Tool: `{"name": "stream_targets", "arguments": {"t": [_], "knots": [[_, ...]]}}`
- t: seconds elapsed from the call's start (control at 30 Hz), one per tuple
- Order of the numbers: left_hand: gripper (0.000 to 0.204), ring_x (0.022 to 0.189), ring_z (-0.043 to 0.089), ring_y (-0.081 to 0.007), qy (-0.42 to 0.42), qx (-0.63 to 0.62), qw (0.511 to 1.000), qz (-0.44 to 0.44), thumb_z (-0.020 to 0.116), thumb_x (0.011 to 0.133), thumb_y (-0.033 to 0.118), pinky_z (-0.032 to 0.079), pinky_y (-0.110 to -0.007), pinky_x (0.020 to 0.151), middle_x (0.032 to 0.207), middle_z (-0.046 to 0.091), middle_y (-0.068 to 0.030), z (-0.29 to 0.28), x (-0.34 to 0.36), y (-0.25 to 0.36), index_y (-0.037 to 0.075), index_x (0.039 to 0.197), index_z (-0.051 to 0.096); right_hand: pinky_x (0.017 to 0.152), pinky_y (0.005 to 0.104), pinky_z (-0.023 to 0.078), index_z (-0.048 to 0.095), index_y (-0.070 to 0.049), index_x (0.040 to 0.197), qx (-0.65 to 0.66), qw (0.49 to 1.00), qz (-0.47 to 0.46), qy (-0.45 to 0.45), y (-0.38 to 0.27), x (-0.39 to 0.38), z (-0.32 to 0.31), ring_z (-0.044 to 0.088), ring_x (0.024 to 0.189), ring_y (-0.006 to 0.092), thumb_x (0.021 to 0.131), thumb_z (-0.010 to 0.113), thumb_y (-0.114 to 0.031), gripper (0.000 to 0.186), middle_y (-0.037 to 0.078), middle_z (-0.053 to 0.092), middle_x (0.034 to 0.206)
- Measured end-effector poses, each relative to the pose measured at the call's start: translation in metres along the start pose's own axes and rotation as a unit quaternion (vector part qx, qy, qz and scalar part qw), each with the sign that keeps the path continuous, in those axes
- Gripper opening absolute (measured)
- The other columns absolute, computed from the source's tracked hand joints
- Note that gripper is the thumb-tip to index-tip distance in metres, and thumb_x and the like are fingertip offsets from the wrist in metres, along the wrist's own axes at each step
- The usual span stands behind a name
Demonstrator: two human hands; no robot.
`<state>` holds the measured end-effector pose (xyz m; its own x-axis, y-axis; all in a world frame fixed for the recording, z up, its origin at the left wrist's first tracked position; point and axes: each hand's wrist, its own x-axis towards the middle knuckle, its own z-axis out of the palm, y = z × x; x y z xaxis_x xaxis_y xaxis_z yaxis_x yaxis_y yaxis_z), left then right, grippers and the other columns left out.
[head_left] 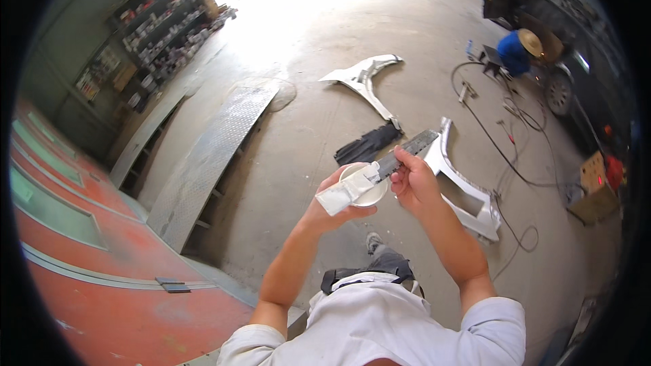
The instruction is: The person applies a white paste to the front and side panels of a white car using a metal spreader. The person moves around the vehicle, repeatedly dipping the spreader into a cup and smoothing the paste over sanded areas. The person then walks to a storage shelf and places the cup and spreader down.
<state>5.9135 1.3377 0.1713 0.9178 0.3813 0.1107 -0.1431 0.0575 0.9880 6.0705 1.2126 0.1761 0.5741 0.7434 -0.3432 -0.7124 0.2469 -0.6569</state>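
My left hand is closed around a white round tub, held up in front of my body. In my right hand, thumb and fingers pinch a flat scraper. Its upper part is dark grey and looks stained. The other end is white and lies across the tub's mouth, reaching past the left rim. Whether it touches the rim, I cannot tell. The scraper hides much of the tub's inside.
Two pale car fenders and a black piece lie on the floor ahead. Metal ramps stand left, beside a red panel. Hoses, a box, a dark car and a crouching person are at right.
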Motion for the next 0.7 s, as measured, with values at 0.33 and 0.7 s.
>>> {"name": "stream_targets", "arguments": {"t": [0.33,0.7], "knots": [[0.071,0.107,0.058,-0.0117,0.101,-0.046,0.993,-0.037,0.085,0.060,-0.001,0.046,-0.030,0.093,0.116,0.063,-0.0019,-0.138,0.115,0.006,0.004,0.125,0.056,0.041,0.0231,0.054,0.061,-0.006,0.085,-0.148,0.987,-0.024,-0.048,-0.044,0.229,0.066,0.063,0.050,0.0086,0.096,0.057,-0.021,0.020,0.004,0.064,0.067],[0.066,0.099,0.059,-0.0106,0.135,0.001,0.991,-0.008,0.085,0.061,0.000,0.048,-0.029,0.088,0.108,0.064,-0.0001,-0.410,0.281,-0.006,0.005,0.121,0.057,0.038,0.0218,0.049,0.056,-0.010,0.081,-0.189,0.977,-0.091,0.034,-0.036,0.503,0.215,0.059,0.050,0.0074,0.094,0.062,-0.022,0.019,0.000,0.059,0.066]]}}
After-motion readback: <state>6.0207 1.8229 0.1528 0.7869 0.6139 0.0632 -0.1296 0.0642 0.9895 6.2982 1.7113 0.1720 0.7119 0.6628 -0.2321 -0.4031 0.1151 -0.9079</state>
